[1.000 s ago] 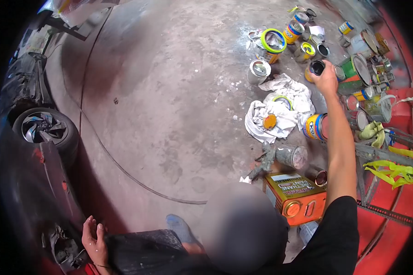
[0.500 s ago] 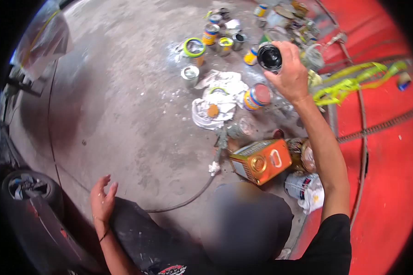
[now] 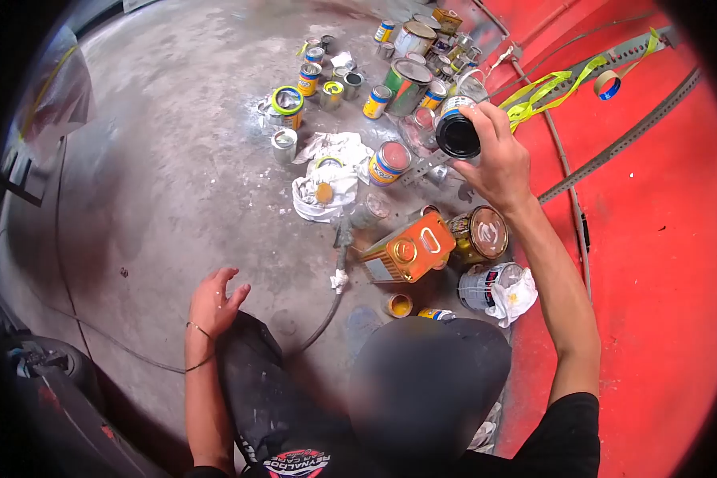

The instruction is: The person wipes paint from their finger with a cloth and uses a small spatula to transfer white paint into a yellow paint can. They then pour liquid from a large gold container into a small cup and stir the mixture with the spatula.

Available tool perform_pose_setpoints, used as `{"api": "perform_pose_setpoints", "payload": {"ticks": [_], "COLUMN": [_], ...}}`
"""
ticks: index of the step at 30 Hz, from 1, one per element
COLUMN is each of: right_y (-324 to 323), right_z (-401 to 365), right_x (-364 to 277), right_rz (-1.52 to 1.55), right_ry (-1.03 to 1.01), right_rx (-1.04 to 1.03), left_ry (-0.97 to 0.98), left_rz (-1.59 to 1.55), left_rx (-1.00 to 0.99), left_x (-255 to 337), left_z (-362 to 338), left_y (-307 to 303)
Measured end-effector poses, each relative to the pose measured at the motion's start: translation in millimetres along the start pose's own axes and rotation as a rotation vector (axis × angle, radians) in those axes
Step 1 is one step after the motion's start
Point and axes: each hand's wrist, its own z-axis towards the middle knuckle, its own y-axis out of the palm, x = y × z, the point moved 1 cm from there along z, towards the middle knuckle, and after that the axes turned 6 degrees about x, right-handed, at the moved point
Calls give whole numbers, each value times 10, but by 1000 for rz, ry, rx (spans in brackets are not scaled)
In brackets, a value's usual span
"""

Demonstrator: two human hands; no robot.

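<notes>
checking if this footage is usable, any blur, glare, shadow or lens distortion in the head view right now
All in the head view: wide-angle bend, black rounded edges; dark cap low in the middle smeared; right hand and the dark-topped can it holds fairly sharp; bright glints on the orange tin; dark shadow over the floor at left.

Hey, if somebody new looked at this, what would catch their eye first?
Probably the bright red surface filling the right side. Next, likely the black-ended can gripped in the right hand, right of centre in the upper half. Then perhaps the orange-and-gold rectangular tin on the floor, just right of the middle.
</notes>
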Motion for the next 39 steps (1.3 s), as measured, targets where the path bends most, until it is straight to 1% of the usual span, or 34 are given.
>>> {"api": "perform_pose_setpoints", "payload": {"ticks": [3, 5, 6, 7, 8, 10, 12, 13, 15, 17, 19, 20, 21, 22, 25, 29, 32, 35, 39], "right_y": [1, 32, 36, 42, 72, 259, 398, 457, 533, 642, 778, 816, 810, 810, 716, 640, 564, 591, 588], "right_z": [57, 85, 112, 125, 111, -31, -39, -39, -64, -82, -113, -104, -50, -24, 21, 124, 172, 174, 198], "right_x": [-159, -314, -432, -573, -740, -890, -1054, -1144, -1313, -1427, -1443, -1425, -1413, -1434, -1505, -1494, -1527, -1507, -1514], "right_rz": [31, 78, 162, 247, 409, 833, 662, 580, 620, 698, 546, 467, 518, 514, 449, 323, 252, 238, 221], "right_ry": [0, 11, 18, 24, 184, 454, 299, 219, 226, 239, 174, 145, 127, 107, 32, -70, -85, -92, -119], "right_rx": [-20, -49, -61, -77, -168, -411, -375, -354, -447, -535, -469, -427, -452, -430, -368, -241, -214, -171, -141], "left_ry": [-42, -15, -5, 59, 120, 159, 159, 138, 94, -29, -129, -98, -64, -29, -148, -163, -94, -79, -64], "left_rz": [28, -7, -30, -125, -218, -222, -330, -358, -405, -359, -346, -316, -284, -254, -267, -93, -75, -66, -40], "left_rx": [9, -24, -37, 11, 60, 118, 248, 334, 512, 406, 323, 346, 372, 398, 273, 35, -40, -97, -109], "left_x": [-81, -121, -122, -21, 118, 460, 653, 646, 524, 297, 234, 204, 170, 122, 52, 105, 118, 224, 283], "left_z": [-71, -80, -70, -59, -42, 45, 147, 176, 204, 143, 32, 16, 27, 47, 76, 104, 157, 184, 217], "left_y": [-63, -84, -89, -77, -36, -59, -36, 35, 266, 401, 383, 387, 385, 378, 383, 350, 489, 522, 572]}}
